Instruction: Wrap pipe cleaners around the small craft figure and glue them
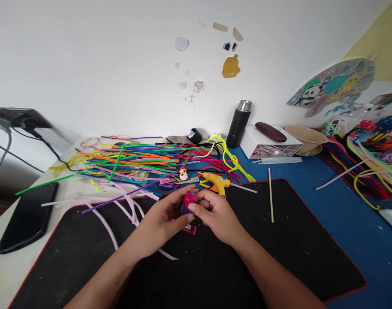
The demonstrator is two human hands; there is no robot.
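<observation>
Over the black mat, both hands meet around a small pink, green and purple craft piece that looks like wound pipe cleaner. My left hand curls round its left side, with the thumb below. On the right side, my right hand pinches the piece between thumb and fingers. Part of it is hidden by the fingers. Just beneath lies a small red-edged item, partly covered. Beyond the hands are a yellow glue gun with a clear stick in it, scissors and a small white figure head.
Many coloured pipe cleaners lie behind the mat, and pale lilac ones cross its left part. A wooden stick rests on the right. Behind stand a black flask, a white box and a bowl. A phone lies left.
</observation>
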